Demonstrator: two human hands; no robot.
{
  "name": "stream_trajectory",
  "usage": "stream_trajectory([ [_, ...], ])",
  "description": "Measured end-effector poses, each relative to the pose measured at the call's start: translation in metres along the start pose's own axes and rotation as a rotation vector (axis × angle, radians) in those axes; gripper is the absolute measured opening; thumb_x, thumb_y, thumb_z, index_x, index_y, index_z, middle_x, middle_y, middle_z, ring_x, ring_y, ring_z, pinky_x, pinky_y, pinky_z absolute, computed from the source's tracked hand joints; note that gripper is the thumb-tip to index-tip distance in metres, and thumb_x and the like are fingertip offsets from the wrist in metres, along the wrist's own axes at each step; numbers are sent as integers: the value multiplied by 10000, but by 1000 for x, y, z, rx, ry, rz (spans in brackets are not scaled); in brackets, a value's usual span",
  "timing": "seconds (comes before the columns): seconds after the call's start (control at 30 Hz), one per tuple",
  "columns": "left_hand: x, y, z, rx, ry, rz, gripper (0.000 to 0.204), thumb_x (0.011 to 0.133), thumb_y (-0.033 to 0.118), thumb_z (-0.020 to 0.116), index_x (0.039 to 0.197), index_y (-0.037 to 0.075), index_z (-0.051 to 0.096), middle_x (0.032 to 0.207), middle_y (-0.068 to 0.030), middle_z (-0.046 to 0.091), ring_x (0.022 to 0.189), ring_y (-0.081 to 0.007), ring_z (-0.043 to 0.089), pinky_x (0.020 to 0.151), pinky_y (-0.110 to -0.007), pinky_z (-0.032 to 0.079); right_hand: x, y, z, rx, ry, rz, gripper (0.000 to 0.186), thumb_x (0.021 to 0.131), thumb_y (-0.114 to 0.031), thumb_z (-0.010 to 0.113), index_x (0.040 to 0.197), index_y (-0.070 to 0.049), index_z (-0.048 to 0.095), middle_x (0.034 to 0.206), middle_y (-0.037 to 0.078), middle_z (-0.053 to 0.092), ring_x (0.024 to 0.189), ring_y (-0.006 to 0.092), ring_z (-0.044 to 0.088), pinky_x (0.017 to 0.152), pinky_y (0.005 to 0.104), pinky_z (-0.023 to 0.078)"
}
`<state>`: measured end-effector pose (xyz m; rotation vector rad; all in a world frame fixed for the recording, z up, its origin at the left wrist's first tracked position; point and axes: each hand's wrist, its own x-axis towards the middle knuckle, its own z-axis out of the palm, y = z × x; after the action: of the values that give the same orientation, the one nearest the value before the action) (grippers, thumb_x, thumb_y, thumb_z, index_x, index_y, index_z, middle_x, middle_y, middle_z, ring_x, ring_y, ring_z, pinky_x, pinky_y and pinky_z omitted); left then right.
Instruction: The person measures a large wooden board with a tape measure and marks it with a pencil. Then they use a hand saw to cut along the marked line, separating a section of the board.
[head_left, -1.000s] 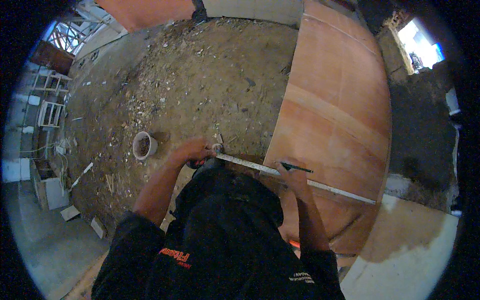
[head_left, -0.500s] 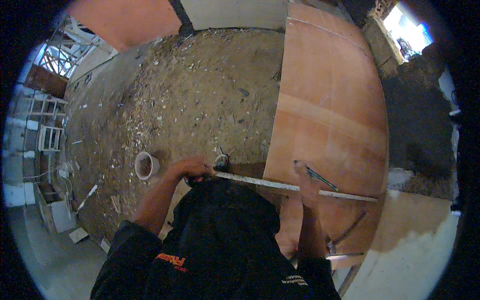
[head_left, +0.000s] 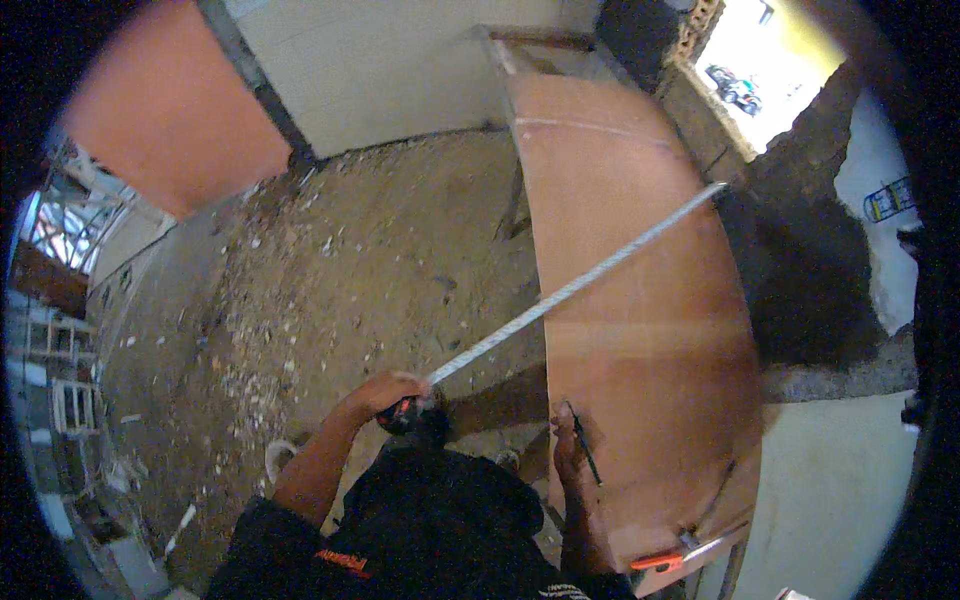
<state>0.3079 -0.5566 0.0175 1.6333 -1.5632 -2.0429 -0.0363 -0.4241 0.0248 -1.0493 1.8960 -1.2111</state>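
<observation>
My left hand is closed around the dark case of a tape measure, which has a red patch on it. Its pale blade runs out up and to the right, crossing the large reddish-brown plywood sheet and ending at or just past its right edge. Over the sheet's left edge, my right hand grips a thin dark pencil, which points down toward me. Whether the right fingertips touch the board I cannot tell.
An orange-handled tool and a hammer-like tool lie on the sheet's near end. A white bucket stands on the rubble-strewn dirt floor. Beyond the sheet's right side are a wall and a window opening.
The tape's blade has swung from lying crosswise near me to slanting up and away to the right. My right hand has come off the blade and moved left and nearer. The view has turned.
</observation>
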Motion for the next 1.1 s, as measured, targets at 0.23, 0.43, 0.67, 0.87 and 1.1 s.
stream_trajectory([
  [0.23,49,24,-156,201,190,-73,298,910,345,671,843,65,748,702,6,658,582,-113,573,559,-302,459,48,-25,66,-21,294,17,298,971,-213,681,1163,13,708,1024,135,732,915,202,688,839,356,556],
  [0.43,127,68,-221,138,185,126,257,914,254,686,838,13,735,716,-27,690,579,-117,576,554,-305,454,79,-54,99,-214,317,-100,250,968,-166,662,1134,15,709,1034,166,724,965,243,688,890,373,541],
  [0.67,215,143,-255,276,129,72,225,922,206,675,811,18,728,686,-22,677,555,-96,584,524,-291,447,168,-87,131,-191,403,-142,227,930,-151,715,1100,-2,733,837,132,715,754,185,681,698,324,539],
  [0.87,296,215,-276,308,71,162,267,919,252,678,797,24,742,663,-28,671,558,-103,586,535,-298,461,321,-100,165,-169,415,-165,221,923,-137,729,1113,-25,746,783,105,709,662,140,645,619,301,515],
  [1.1,335,269,-288,292,4,-108,267,949,278,672,827,45,716,666,-4,651,531,-102,574,497,-300,457,430,-117,196,-13,393,-129,194,938,-77,712,1122,-21,736,738,72,688,644,92,614,581,273,496],
])
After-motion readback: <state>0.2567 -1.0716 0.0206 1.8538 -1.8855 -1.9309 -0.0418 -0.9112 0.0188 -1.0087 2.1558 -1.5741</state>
